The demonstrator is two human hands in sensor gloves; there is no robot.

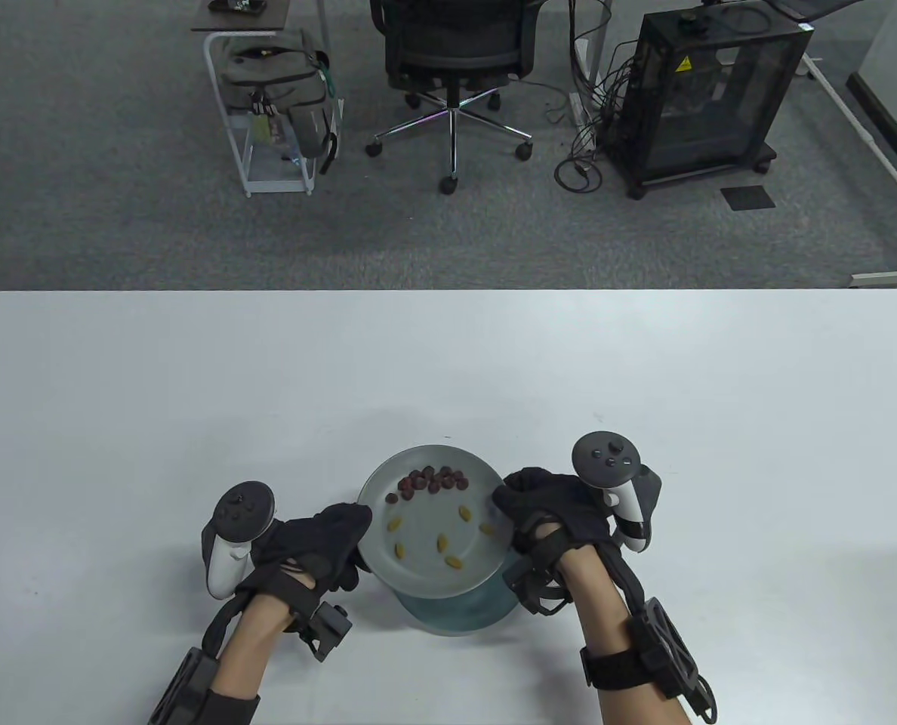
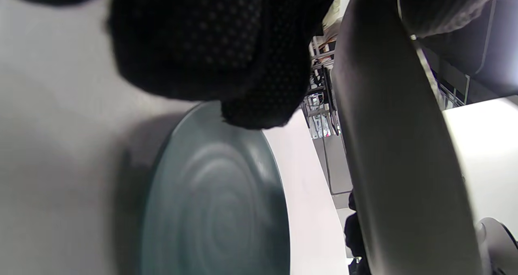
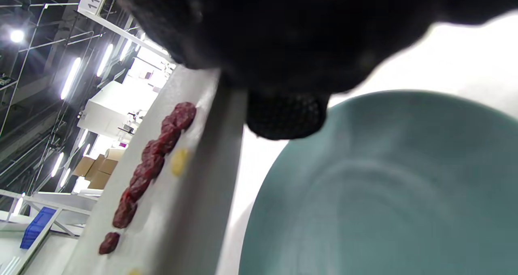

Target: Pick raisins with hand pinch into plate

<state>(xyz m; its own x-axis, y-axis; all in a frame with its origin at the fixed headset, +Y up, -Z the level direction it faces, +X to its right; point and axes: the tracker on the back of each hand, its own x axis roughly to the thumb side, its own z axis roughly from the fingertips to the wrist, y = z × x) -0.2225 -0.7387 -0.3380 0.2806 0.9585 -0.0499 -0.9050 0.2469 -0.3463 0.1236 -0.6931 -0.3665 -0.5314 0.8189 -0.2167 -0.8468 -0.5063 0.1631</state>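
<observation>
Left hand: grips grey plate at its left rim
Right hand: grips its right rim
Raisins: dark cluster plus yellow ones (6 visible), on plate
Teal plate: on bench, below grey plate

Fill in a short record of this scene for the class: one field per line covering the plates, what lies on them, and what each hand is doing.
upper plate: grey plate, lifted above the table, held at both sides
lower plate: teal plate on the white table, partly under the grey one
dark pieces: cluster of dark red raisins at the grey plate's far side
yellow pieces: several yellow raisins scattered nearer the person
left hand: grips the grey plate's left rim
right hand: grips the grey plate's right rim
</observation>
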